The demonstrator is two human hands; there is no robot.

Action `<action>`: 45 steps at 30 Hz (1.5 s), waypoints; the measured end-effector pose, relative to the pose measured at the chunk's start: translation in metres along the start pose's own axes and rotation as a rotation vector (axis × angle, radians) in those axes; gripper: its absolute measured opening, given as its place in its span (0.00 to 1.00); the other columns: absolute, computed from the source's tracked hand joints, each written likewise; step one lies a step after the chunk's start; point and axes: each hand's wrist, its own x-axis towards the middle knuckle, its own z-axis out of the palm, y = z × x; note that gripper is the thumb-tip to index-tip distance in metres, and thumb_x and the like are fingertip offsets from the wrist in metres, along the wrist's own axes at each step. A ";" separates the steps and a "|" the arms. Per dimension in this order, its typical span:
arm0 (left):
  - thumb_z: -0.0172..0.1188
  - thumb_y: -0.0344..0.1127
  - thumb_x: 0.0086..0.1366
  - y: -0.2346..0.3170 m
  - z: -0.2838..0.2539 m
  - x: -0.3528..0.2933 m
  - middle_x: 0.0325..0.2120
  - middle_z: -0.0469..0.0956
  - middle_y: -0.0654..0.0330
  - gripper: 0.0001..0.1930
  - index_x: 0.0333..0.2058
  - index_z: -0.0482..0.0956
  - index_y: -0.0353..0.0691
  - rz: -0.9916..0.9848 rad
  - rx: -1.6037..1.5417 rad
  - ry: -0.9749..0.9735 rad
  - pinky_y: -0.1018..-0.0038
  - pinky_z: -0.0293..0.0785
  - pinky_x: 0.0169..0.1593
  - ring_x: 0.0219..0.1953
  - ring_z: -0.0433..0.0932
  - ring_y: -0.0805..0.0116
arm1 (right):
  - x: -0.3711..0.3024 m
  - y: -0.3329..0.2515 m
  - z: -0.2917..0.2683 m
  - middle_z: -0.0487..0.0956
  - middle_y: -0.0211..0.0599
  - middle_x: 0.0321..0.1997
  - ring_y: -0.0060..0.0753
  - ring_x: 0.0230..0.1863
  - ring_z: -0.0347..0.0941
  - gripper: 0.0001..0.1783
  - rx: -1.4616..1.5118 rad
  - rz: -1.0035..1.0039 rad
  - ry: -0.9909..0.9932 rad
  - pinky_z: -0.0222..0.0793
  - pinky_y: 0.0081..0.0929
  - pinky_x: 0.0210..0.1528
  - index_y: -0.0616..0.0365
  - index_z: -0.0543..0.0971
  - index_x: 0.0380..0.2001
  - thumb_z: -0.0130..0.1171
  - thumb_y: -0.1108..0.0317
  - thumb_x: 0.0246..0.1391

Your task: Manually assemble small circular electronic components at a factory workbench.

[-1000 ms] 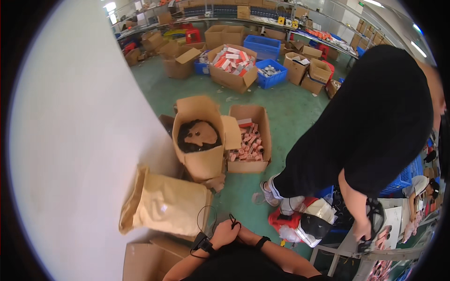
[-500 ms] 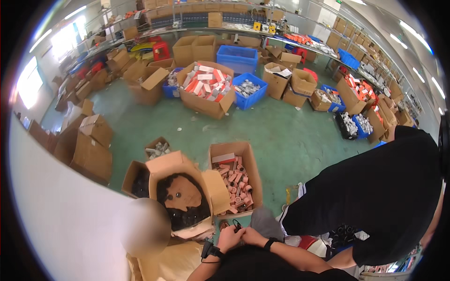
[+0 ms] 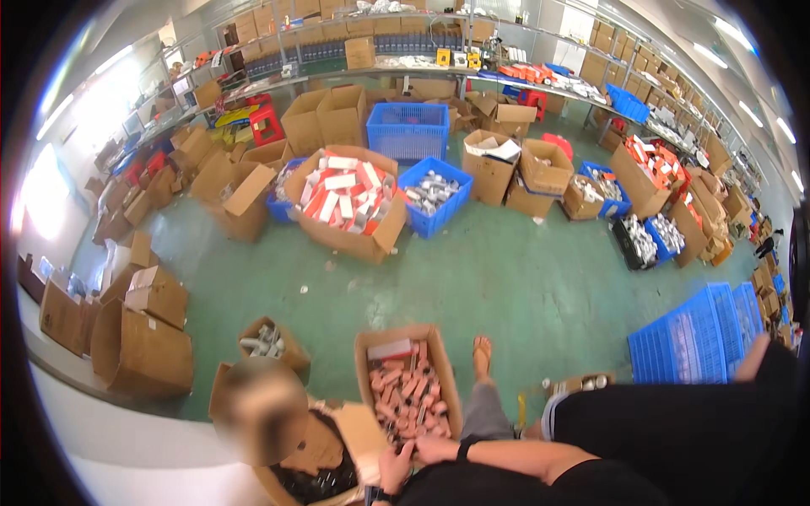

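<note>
My left hand, a dark band at its wrist, is closed with the fingers bent. Pressed up close to it is my right hand, also closed, with a black band on the wrist. A small dark piece seems pinched where the fingertips meet; its kind is too small to tell. Both hands are over the near end of an open cardboard box. Many pink block-like parts fill that box, and a long white-and-red carton lies at its far end.
Left of my hands stands an open carton of black parts, partly behind a blurred patch. Beyond it sits a small box of grey parts. A co-worker in black is close at right, near stacked blue crates. A sandalled foot is beside the pink parts.
The view has tilted up and shifted, so the boxes sit lower in the picture. My hands stay together, now over the near end of the pink parts' box. The dark piece shows less.
</note>
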 end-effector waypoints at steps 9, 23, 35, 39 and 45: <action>0.62 0.46 0.59 0.116 0.169 0.187 0.17 0.78 0.55 0.18 0.28 0.78 0.33 -0.004 0.223 -0.097 0.66 0.72 0.29 0.23 0.78 0.64 | -0.010 0.180 -0.196 0.78 0.60 0.31 0.62 0.34 0.75 0.18 0.361 0.033 -0.152 0.70 0.52 0.37 0.68 0.78 0.33 0.53 0.60 0.51; 0.63 0.52 0.56 0.425 0.314 0.459 0.18 0.77 0.46 0.24 0.22 0.78 0.31 0.067 0.336 -0.326 0.62 0.71 0.29 0.24 0.80 0.54 | 0.026 0.391 -0.502 0.78 0.62 0.37 0.64 0.40 0.74 0.17 0.402 0.268 0.221 0.69 0.52 0.45 0.68 0.77 0.37 0.50 0.63 0.51; 0.63 0.49 0.54 0.636 0.349 0.742 0.20 0.78 0.45 0.22 0.26 0.79 0.29 0.092 0.191 -0.266 0.65 0.73 0.32 0.25 0.80 0.54 | 0.165 0.490 -0.827 0.78 0.59 0.36 0.62 0.40 0.74 0.18 0.356 0.249 0.272 0.70 0.50 0.43 0.65 0.76 0.40 0.49 0.60 0.57; 0.65 0.55 0.52 0.678 0.348 0.819 0.22 0.80 0.52 0.24 0.27 0.78 0.34 0.024 0.369 -0.230 0.65 0.75 0.35 0.28 0.80 0.55 | 0.215 0.520 -0.900 0.78 0.60 0.35 0.63 0.39 0.74 0.17 0.247 0.126 0.357 0.69 0.50 0.44 0.65 0.77 0.37 0.47 0.62 0.56; 0.62 0.52 0.58 0.704 0.346 0.969 0.29 0.79 0.56 0.24 0.39 0.76 0.33 -0.015 -0.051 -0.145 0.73 0.72 0.40 0.33 0.78 0.68 | 0.325 0.573 -1.026 0.78 0.58 0.38 0.60 0.43 0.74 0.15 0.351 -0.156 0.309 0.67 0.50 0.47 0.64 0.78 0.35 0.50 0.63 0.53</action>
